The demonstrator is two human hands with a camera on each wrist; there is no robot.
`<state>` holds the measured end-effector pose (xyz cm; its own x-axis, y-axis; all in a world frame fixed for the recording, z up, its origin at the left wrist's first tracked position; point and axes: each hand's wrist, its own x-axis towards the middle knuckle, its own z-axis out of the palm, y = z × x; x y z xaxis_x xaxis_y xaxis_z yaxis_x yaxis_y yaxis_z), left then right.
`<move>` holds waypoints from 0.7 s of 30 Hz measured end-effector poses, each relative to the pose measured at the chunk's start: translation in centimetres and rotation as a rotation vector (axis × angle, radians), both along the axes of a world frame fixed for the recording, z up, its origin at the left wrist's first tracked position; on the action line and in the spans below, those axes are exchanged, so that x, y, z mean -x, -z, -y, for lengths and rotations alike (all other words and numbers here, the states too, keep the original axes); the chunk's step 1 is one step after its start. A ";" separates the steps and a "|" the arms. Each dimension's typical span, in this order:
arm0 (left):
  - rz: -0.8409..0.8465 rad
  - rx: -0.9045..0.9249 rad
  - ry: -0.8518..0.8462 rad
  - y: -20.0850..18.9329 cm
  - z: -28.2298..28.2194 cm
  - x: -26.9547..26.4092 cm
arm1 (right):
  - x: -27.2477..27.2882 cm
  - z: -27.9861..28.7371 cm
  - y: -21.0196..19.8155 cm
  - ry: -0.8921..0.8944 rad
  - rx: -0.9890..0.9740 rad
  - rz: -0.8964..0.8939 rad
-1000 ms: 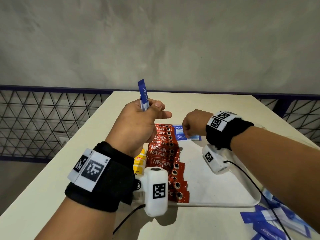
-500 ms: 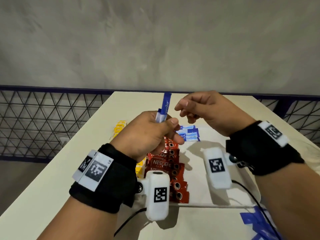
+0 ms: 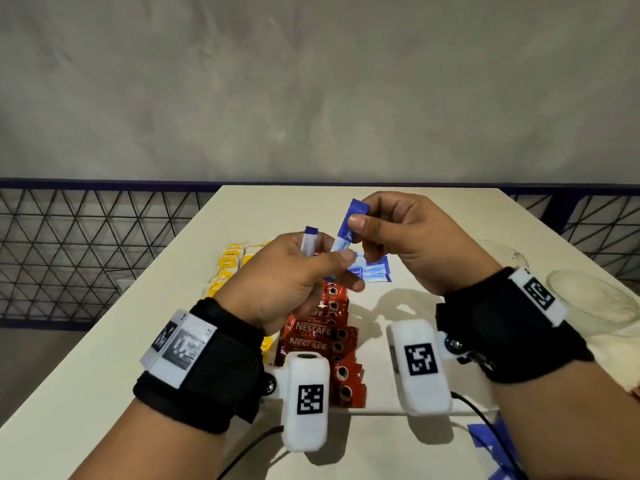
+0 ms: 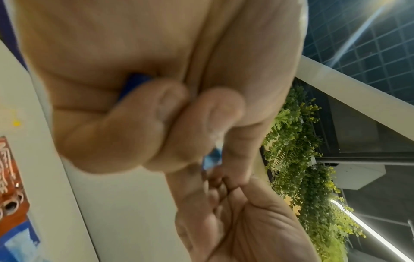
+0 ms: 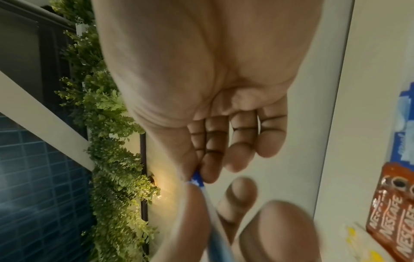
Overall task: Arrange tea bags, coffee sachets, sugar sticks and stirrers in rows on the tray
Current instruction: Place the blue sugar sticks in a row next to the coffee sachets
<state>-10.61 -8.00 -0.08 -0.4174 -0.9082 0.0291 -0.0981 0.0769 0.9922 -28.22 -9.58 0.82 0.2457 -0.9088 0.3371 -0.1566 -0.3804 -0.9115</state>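
Observation:
My left hand (image 3: 325, 261) hovers over the white tray (image 3: 374, 341) and grips blue-and-white sugar sticks. One sugar stick (image 3: 309, 242) pokes up from the fist; its blue end (image 4: 134, 81) shows under the curled fingers. My right hand (image 3: 360, 218) pinches the upper part of a second sugar stick (image 3: 348, 230) between thumb and forefinger, and its lower end is still against my left thumb. The right wrist view shows that pinch on the blue stick (image 5: 198, 179). On the tray lie a row of red coffee sachets (image 3: 322, 334), yellow tea bags (image 3: 228, 263) and a few sugar sticks (image 3: 372, 270).
Loose blue sugar sticks (image 3: 495, 445) lie on the table at the near right. A clear glass bowl (image 3: 595, 306) stands at the right edge, with another glass piece (image 3: 502, 252) behind it. A dark mesh railing runs behind the table.
My right hand left the sugar sticks on the tray, rose to my left hand and took hold of a stick there. A second stick now shows in the left fist.

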 end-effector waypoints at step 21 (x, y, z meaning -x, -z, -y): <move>-0.325 0.088 -0.400 0.5 0.6 0.9 | 0.3 0.1 0.9 0.043 -0.014 -0.258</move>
<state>-11.50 -8.59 -0.58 0.0050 -0.9831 0.1831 0.1752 0.1811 0.9677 -28.49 -9.72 -0.05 0.2835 -0.9242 0.2557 -0.4004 -0.3564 -0.8442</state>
